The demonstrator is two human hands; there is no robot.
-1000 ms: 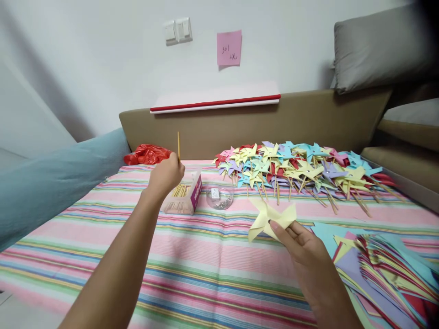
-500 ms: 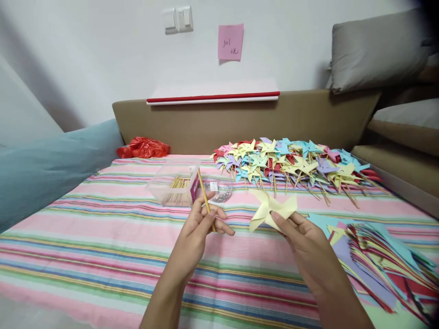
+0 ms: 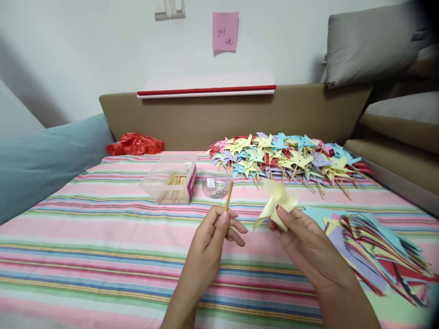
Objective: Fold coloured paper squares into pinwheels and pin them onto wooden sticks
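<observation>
Plastic tub [image 3: 192,181] and heaped pinwheels [image 3: 299,160] sit beyond — left fingers [image 3: 222,221] pinch a stick [image 3: 228,196] (right fingers [image 3: 288,220], yellow pinwheel [image 3: 277,193]).

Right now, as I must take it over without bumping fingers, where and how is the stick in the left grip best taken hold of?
The thin stick is probably best taken by its bare upper part, from above: it points up, leaning slightly right, and the left grip pinches it lower.

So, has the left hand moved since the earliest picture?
Yes: the left hand was over the clear plastic box; now it is to the box's right and nearer the person.
</observation>
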